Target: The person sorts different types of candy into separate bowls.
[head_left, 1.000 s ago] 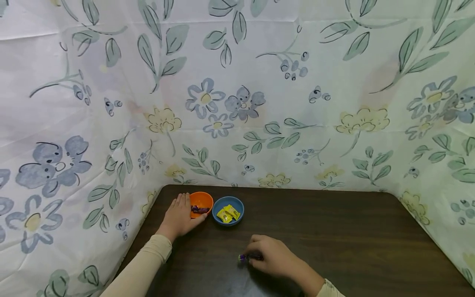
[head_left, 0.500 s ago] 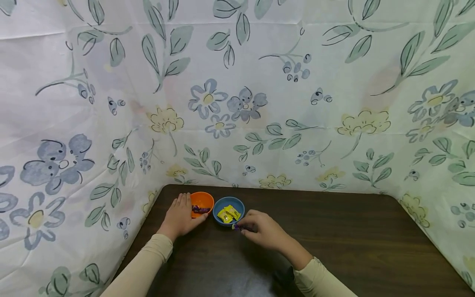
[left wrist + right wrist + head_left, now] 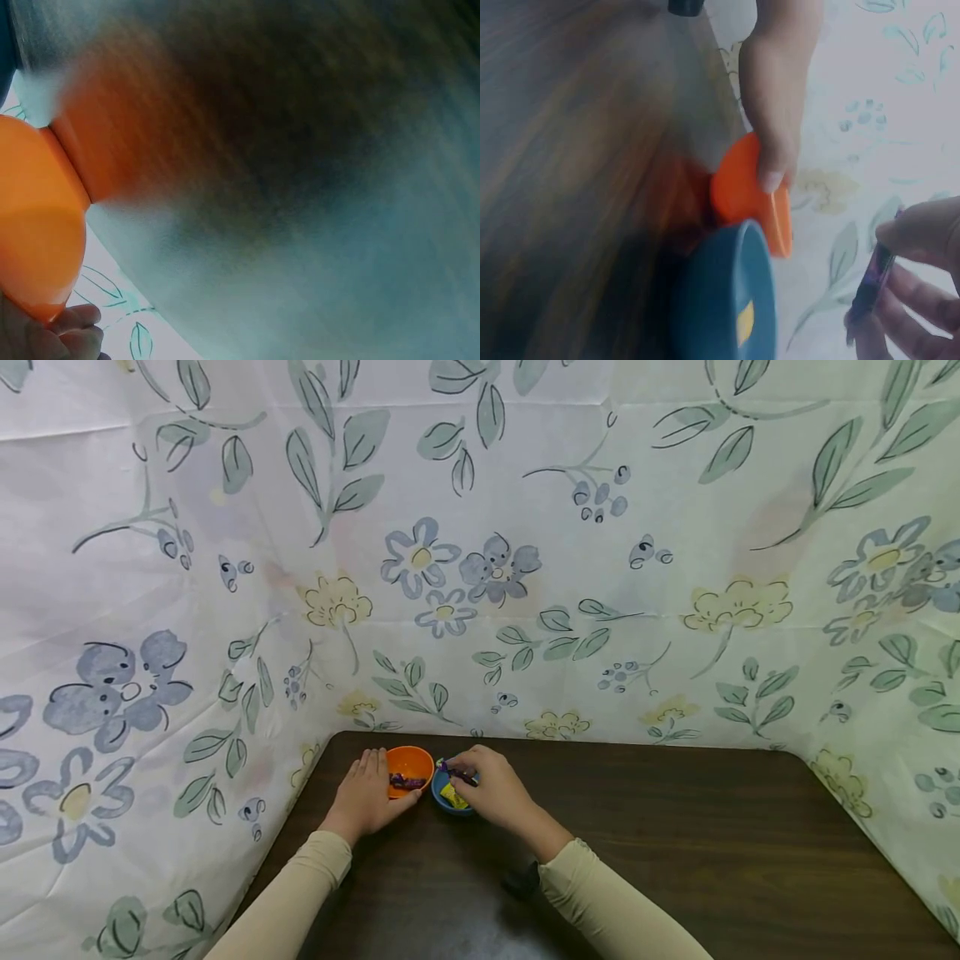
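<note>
My left hand [image 3: 363,795] holds the orange bowl [image 3: 412,758], fingers along its left side and thumb at the near rim. In the right wrist view that thumb lies over the rim. Dark purple wrapped candies [image 3: 407,783] lie inside it. Between thumb and fingers, my right hand [image 3: 497,787] pinches a purple wrapped candy [image 3: 872,281]. It hovers above the blue bowl [image 3: 444,805], whose right part the hand hides in the head view. Yellow wrapped candy [image 3: 452,796] shows in the blue bowl, which stands close beside the orange one.
Both bowls are near the back left corner of a dark wooden table [image 3: 675,827]. A floral cloth [image 3: 570,568] hangs behind the table and along its sides. Dark table surface extends to the right of the hands.
My right hand has carried the purple candy from the table's front middle, up and left, to over the blue bowl. The left hand has stayed at the orange bowl.
</note>
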### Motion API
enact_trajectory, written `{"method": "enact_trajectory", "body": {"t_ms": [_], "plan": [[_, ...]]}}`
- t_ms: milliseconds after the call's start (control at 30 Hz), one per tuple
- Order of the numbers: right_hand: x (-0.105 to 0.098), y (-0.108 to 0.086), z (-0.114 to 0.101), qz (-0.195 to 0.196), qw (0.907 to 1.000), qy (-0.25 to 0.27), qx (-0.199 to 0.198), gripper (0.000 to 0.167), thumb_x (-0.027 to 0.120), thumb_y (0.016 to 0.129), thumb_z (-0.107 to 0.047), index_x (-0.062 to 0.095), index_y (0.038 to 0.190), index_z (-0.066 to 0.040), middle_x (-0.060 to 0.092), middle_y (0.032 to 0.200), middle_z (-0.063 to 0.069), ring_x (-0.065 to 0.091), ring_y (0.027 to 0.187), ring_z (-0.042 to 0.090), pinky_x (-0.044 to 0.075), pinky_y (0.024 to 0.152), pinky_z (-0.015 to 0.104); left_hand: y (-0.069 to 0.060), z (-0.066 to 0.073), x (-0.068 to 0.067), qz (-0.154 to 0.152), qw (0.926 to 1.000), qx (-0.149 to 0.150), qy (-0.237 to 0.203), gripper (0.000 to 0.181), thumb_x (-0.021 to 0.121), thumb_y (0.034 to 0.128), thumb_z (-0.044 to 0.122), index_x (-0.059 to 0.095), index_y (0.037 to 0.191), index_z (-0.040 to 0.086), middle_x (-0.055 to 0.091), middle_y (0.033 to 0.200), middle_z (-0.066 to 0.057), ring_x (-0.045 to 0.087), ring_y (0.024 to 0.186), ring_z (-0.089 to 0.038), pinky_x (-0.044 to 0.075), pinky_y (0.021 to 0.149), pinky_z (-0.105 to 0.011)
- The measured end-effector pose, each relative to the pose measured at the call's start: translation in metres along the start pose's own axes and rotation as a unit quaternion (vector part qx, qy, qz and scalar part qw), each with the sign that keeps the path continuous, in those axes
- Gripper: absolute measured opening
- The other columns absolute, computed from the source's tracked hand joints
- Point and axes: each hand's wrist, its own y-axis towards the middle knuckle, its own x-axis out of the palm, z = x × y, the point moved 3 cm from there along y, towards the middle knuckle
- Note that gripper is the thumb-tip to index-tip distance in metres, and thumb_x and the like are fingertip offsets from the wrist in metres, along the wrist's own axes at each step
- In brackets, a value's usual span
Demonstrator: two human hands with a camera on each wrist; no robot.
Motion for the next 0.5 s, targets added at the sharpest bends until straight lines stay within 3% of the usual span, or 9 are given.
{"method": "enact_trajectory", "body": {"t_ms": [267,500], "plan": [[0.012,0.032,-0.013,-0.005,1.0000,-0.002,0.007,0.015,0.077,0.091,-0.009,0.079,0.106,-0.010,0.075,0.101,0.001,0.067,0.091,0.014,0.061,0.086,0.031,0.001,0.004,-0.001,0.002,0.9999,0.015,0.001,0.114,0.050,0.0959,0.078,0.033,0.157,-0.016,0.039,0.162,-0.037,0.038,0.153,-0.052,0.030,0.128,-0.062],[0.041,0.054,-0.021,-0.026,0.9992,0.007,0.030,0.010,0.078,0.090,-0.007,0.077,0.100,-0.008,0.075,0.099,0.004,0.067,0.088,0.013,0.060,0.080,0.026,-0.009,-0.001,0.003,0.000,0.9999,0.008,-0.012,0.116,0.052,0.0957,0.079,0.032,0.157,-0.018,0.038,0.163,-0.038,0.036,0.153,-0.053,0.030,0.127,-0.064]]}}
